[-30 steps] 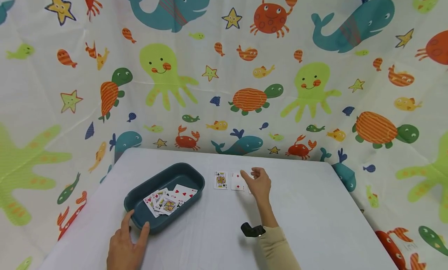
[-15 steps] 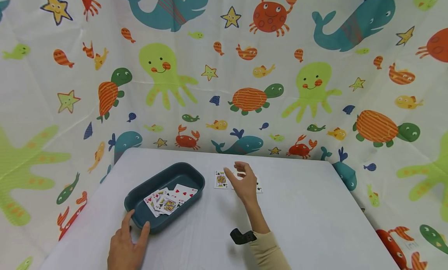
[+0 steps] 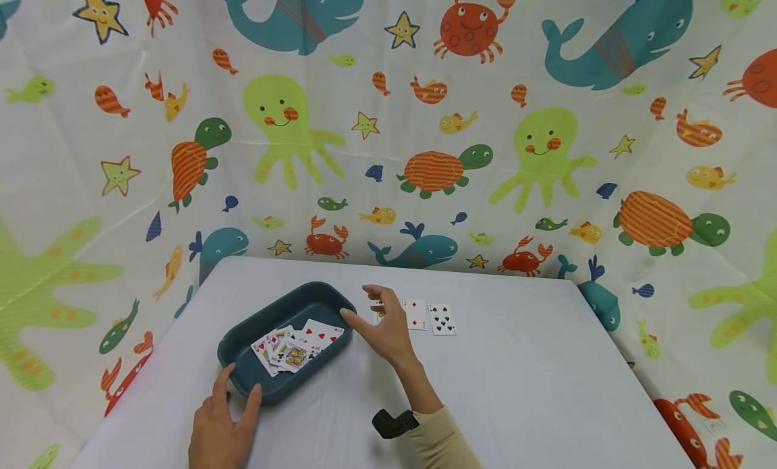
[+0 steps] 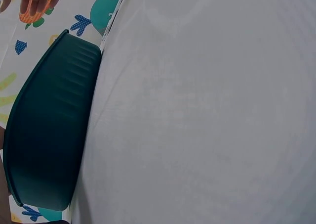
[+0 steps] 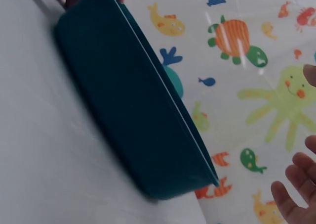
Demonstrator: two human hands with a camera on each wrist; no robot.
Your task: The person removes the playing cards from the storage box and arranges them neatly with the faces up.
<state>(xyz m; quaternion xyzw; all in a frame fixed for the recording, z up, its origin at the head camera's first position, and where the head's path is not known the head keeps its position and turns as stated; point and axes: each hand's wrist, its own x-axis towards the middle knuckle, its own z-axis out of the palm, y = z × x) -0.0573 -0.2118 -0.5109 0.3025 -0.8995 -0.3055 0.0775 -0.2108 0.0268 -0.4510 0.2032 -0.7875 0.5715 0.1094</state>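
Now the right hand (image 3: 385,328), empty with fingers parted, has moved left beside the tub (image 3: 303,376) of heaped cards (image 3: 294,353), uncovering two cards (image 3: 442,319) on the table (image 3: 534,368), as the spread left hand (image 3: 220,420) touches the tub's near end.

The left hand (image 3: 220,425) was low in the head view, its thumb (image 3: 250,409) and forefinger (image 3: 222,388) extended and spread apart. The right hand (image 3: 386,328) was raised on a slanting forearm (image 3: 419,386), fingers (image 3: 385,295) gently bent and parted from the thumb.
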